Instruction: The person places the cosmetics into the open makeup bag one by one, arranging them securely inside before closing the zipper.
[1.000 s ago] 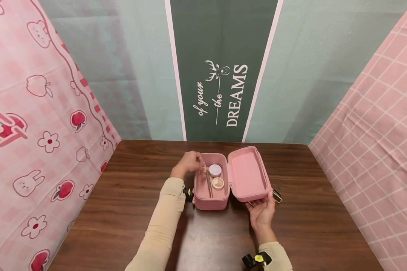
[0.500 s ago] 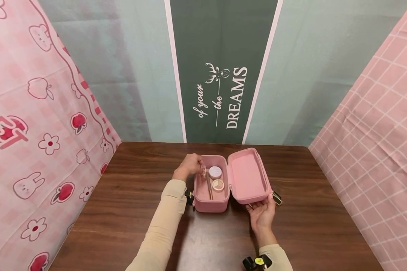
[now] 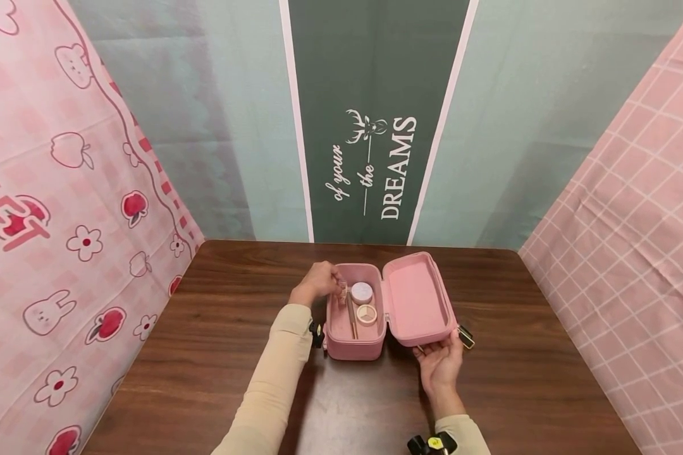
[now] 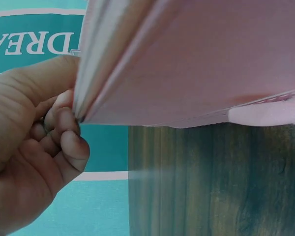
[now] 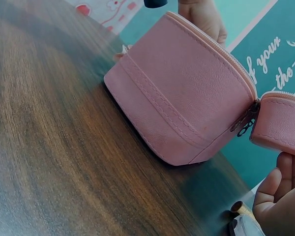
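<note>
A pink zip-up cosmetic case (image 3: pixel 355 349) stands on the table, its lid (image 3: pixel 418 300) folded out to the right. Reaching over the left rim, my left hand (image 3: pixel 320 280) pinches a small clear, pinkish container (image 3: pixel 343 292) inside the case; its kind is unclear. Inside lie a slim brown pencil-like stick (image 3: pixel 351 314), a round white-lidded jar (image 3: pixel 362 292) and a round three-section palette (image 3: pixel 367 314). My right hand (image 3: pixel 441 366) holds the lid's near edge from below, palm up. In the left wrist view the case wall (image 4: pixel 201 64) hides what the fingertips hold.
A black-and-gold cosmetic item (image 3: pixel 465 337) lies on the brown wooden table (image 3: pixel 523 379) just right of the lid. A gold tube (image 5: pixel 240 209) shows beside my right hand in the right wrist view. Printed cloths (image 3: pixel 250 126) hang behind and at both sides.
The small clear container shifts slightly to the right and down in my left hand, inside the case. My right hand stays at the lid. The whole head view sinks a little.
</note>
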Demonstrator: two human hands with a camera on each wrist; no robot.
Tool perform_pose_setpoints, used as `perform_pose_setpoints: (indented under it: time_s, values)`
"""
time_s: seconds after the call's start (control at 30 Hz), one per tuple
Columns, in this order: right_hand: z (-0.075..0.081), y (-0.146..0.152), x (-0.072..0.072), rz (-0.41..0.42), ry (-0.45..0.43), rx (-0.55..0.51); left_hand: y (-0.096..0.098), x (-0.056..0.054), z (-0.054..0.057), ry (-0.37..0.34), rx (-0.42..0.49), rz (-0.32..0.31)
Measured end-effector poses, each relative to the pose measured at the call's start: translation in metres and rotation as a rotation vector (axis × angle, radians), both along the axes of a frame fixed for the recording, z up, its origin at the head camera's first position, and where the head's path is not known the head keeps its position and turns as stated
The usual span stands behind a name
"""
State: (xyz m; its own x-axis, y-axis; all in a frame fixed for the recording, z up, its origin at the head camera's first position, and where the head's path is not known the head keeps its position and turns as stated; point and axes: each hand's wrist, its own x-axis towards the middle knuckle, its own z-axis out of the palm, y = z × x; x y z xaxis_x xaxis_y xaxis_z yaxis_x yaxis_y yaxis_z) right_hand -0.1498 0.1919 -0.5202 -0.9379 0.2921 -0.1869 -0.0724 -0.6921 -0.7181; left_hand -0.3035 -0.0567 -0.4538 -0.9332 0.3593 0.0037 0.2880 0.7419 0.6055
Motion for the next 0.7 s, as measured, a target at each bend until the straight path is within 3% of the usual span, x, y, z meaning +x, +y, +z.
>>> perform_pose_setpoints:
  time_s: [0.27, 0.57, 0.7]
  values:
    - [-0.0003, 0.0002, -0.0004, 0.003, 0.003, -0.009, 0.0003, -0.0018, -0.004, 0.015, -0.056, -0.002]
    - [-0.0028, 0.0013, -0.0021, -0.006, 0.01, -0.027, -0.0051, -0.0004, -0.0086, -0.065, -0.057, 0.031]
    - [-0.0034, 0.0022, -0.0021, 0.001, 0.009, -0.041, -0.0029, 0.0011, -0.0071, -0.03, -0.097, 0.047]
